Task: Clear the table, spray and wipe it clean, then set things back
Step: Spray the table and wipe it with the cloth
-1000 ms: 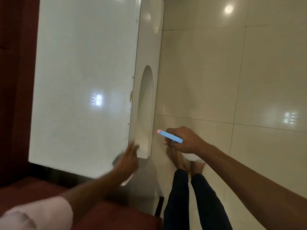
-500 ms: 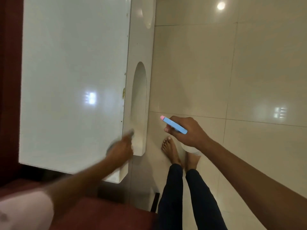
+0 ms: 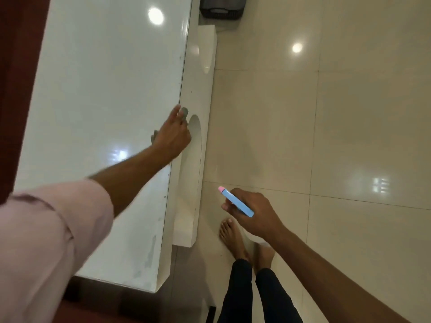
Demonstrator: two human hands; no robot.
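Note:
A glossy white table (image 3: 105,85) fills the left half of the head view, and nothing stands on it. My left hand (image 3: 173,135) lies at the table's right edge and holds a grey cloth (image 3: 184,112) against the surface; only bits of the cloth peek out past my fingers. Faint smears show near the table's front right corner. My right hand (image 3: 254,212) hovers over the floor to the right of the table. It grips a spray bottle by its blue top (image 3: 238,203), with the pink nozzle pointing up and left. The bottle's body is mostly hidden under my hand.
The table's white side panel (image 3: 197,89) has arched cut-outs facing the tiled floor (image 3: 326,136). My bare feet (image 3: 235,238) stand beside it. A dark boxy object (image 3: 222,7) sits on the floor at the top. Dark red upholstery (image 3: 16,66) borders the table's left and near sides.
My left hand with the cloth has slid from the table's near right corner farther along the right edge. My right hand still holds the spray bottle in much the same place.

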